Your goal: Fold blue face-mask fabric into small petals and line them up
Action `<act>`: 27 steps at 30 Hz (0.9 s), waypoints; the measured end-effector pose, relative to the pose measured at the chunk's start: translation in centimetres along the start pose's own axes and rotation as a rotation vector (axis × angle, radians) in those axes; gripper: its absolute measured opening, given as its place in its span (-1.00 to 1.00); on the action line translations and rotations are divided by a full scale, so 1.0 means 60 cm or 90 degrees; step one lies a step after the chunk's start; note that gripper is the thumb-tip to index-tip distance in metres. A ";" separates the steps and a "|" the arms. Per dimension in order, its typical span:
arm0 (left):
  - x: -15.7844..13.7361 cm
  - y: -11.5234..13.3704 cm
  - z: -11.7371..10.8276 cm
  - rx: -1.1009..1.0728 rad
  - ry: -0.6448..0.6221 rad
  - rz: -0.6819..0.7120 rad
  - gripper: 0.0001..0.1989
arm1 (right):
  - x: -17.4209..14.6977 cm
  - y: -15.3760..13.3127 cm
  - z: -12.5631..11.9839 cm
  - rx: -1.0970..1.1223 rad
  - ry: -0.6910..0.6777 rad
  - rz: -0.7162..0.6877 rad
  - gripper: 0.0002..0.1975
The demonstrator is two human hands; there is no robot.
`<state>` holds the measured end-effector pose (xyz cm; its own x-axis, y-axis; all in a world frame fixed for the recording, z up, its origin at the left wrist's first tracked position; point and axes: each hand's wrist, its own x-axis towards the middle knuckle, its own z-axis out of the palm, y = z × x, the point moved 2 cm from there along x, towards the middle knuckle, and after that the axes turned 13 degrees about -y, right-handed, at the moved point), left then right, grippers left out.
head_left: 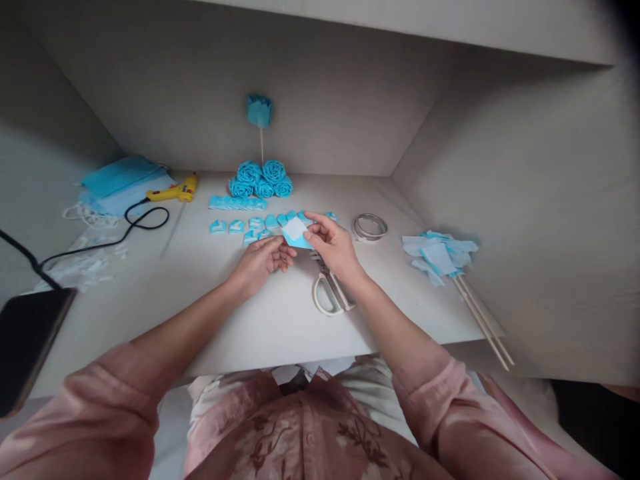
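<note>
A small folded blue-and-white fabric piece is held up over the table between my hands. My right hand pinches its right edge between thumb and fingers. My left hand is half curled, with thumb and forefinger closed at the piece's lower left corner. Beneath my right hand lie scissors with white handles, their blades partly hidden. Just beyond my hands, several small folded blue petals lie in rows, some hidden by the held piece and my fingers.
Several blue rolled roses are stacked at the back, with a blue flower on a stick above. A yellow glue gun sits beside blue face masks. A tape roll, fabric pieces and sticks are at right; a phone at left.
</note>
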<state>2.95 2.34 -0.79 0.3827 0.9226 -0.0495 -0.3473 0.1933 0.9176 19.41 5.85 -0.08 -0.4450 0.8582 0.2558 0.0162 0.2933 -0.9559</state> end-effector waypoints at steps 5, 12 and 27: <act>0.000 -0.003 0.001 0.061 -0.018 -0.012 -0.59 | -0.003 -0.005 0.005 -0.017 -0.004 0.007 -0.56; -0.001 -0.007 -0.004 0.202 0.017 -0.003 -0.52 | -0.004 -0.004 0.011 -0.003 -0.007 0.028 -0.57; 0.000 0.003 -0.003 0.309 0.052 0.040 -0.62 | -0.004 -0.006 0.014 0.011 -0.031 0.019 -0.58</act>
<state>2.74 2.41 -0.68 0.2991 0.9542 -0.0017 0.0789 -0.0229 0.9966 18.75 5.18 0.06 -0.4872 0.8449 0.2209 0.0153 0.2611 -0.9652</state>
